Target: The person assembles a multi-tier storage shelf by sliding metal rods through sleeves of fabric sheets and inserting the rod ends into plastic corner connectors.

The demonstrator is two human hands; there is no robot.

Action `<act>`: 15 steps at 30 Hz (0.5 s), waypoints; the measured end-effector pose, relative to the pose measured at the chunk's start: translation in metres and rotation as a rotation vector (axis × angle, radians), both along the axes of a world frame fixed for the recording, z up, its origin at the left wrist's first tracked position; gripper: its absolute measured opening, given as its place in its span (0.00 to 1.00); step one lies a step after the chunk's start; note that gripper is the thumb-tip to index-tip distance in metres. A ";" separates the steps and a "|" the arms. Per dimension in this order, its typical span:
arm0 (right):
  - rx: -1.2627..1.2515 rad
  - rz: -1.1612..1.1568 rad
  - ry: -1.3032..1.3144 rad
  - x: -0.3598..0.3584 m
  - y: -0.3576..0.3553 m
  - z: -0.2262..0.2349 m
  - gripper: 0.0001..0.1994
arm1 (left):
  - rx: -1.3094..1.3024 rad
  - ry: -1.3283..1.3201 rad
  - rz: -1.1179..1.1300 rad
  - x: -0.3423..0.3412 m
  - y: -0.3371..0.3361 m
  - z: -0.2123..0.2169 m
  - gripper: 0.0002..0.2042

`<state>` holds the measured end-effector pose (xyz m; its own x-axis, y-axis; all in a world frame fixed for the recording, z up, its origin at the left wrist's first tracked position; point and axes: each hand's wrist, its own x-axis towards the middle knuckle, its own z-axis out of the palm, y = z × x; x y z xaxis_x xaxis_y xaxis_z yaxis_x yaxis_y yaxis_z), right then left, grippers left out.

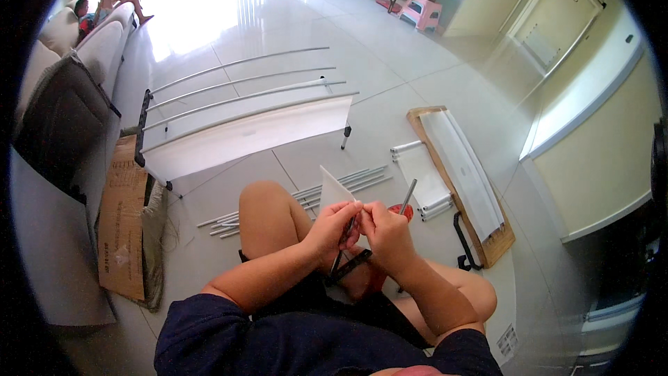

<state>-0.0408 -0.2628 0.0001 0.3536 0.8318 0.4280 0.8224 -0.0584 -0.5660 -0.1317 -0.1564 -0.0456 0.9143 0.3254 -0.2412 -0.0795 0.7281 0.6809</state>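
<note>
Left hand [337, 228]: fingers pinching white panel [334, 191], toward 11 o'clock | Right hand [384, 231]: fingers curled round silver tube [409, 196], toward 1 o'clock | Advisable: panel edge taut, tube steady

Left hand [332, 231]: fingers closed at white sheet [335, 191].
Right hand [387, 233]: gripping metal tube [410, 195], end projecting upward.
Rod-and-fabric frame [250, 141]: standing on floor [383, 111].
Loose tubes [362, 179]: on floor, beyond left knee [268, 200].

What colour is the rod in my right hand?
The rod is silver-grey; the head view shows it best.
</note>
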 end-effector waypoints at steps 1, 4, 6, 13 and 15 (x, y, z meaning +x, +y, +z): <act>-0.009 -0.007 0.018 0.000 0.000 0.001 0.05 | -0.001 -0.006 -0.004 0.000 0.000 -0.001 0.10; -0.030 -0.026 0.075 0.000 0.000 0.005 0.05 | -0.006 -0.025 0.007 0.001 -0.001 0.001 0.10; -0.044 -0.034 0.113 0.000 0.000 0.010 0.03 | -0.013 -0.016 0.010 0.001 -0.002 0.002 0.10; -0.123 -0.018 0.264 0.007 0.000 0.013 0.08 | -0.007 -0.031 0.021 0.001 -0.002 0.007 0.09; -0.142 -0.036 0.276 0.009 -0.002 0.013 0.10 | -0.022 0.003 0.037 0.003 -0.003 0.012 0.08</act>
<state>-0.0322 -0.2645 0.0135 0.4704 0.8614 0.1918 0.6346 -0.1792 -0.7518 -0.1284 -0.1591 -0.0333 0.9010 0.3538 -0.2509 -0.1050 0.7392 0.6653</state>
